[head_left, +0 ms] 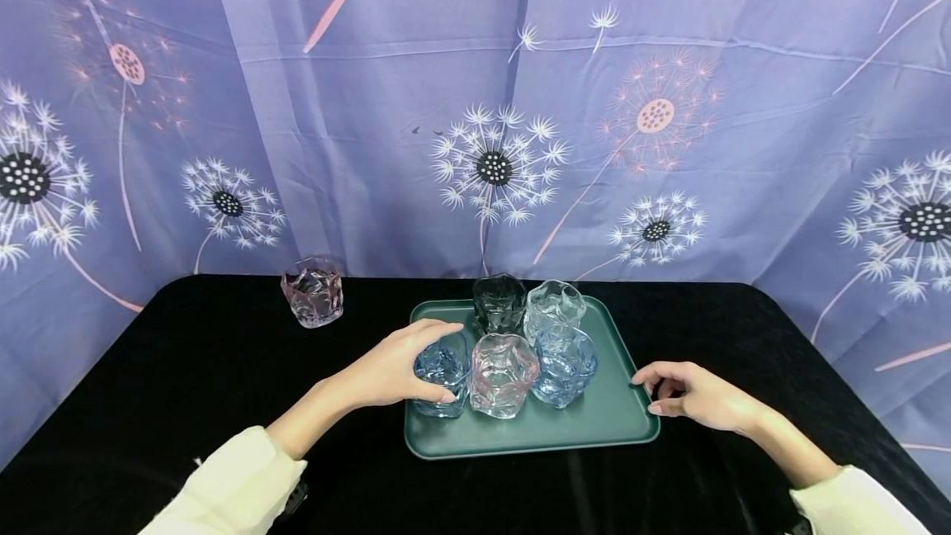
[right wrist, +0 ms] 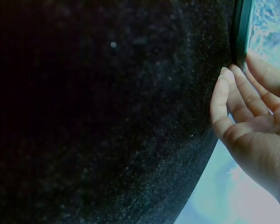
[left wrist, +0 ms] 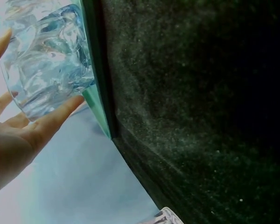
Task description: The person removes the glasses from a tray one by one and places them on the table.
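A green tray [head_left: 617, 403] lies on the black tabletop, bearing several wavy-walled glasses. My left hand [head_left: 394, 362] holds a blue glass [head_left: 443, 378] at the tray's left end, thumb on the near side and fingers round the far side. The left wrist view shows this blue glass [left wrist: 51, 60] upright between thumb and fingers, close to the tray rim [left wrist: 95, 105]. To its right stand a pale pink glass [head_left: 503, 378] and a second blue glass [head_left: 565, 370]. My right hand [head_left: 698, 395] pinches the tray's right edge, thumb at the rim [right wrist: 242, 32].
Behind on the tray are a dark grey glass [head_left: 499, 304] and a clear glass [head_left: 555, 308]. Another pink glass [head_left: 314, 295] stands apart on the black cloth [head_left: 208, 370], at the back left. A purple dandelion-print curtain [head_left: 386, 147] hangs along the table's far edge.
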Action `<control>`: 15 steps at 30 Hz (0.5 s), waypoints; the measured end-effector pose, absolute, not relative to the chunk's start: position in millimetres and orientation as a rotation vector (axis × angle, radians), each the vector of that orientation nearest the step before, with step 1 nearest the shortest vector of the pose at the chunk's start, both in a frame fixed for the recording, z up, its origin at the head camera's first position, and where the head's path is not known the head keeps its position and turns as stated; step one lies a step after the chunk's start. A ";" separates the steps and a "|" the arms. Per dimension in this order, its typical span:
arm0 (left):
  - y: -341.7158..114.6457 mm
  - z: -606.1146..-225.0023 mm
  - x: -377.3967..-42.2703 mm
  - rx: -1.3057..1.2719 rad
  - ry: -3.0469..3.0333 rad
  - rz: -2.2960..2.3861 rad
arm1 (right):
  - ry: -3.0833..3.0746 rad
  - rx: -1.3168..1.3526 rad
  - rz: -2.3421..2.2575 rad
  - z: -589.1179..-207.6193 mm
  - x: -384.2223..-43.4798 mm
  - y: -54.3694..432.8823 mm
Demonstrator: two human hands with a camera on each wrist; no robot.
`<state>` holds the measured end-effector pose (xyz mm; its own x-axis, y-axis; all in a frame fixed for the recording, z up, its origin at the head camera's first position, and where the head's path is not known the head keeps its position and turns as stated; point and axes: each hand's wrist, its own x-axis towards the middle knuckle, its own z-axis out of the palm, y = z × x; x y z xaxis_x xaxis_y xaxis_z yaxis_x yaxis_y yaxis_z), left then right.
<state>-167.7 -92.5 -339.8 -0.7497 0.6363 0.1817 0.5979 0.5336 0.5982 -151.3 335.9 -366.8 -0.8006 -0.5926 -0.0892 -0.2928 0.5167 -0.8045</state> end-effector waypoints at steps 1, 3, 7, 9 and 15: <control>-92.4 -339.4 -168.1 1.089 2.698 1.022 | 2.409 -0.734 -1.179 -366.7 -151.3 335.9; -92.2 -338.9 -168.5 1.090 2.696 1.031 | 2.409 -0.735 -1.179 -366.7 -151.3 336.0; -91.4 -337.4 -168.3 1.083 2.699 1.038 | 2.411 -0.741 -1.179 -366.6 -151.4 335.7; -91.1 -337.1 -168.0 1.074 2.700 1.044 | 2.410 -0.744 -1.182 -366.7 -151.3 335.4; -90.5 -338.1 -168.1 1.041 2.722 1.038 | 2.410 -0.741 -1.184 -366.5 -151.0 335.1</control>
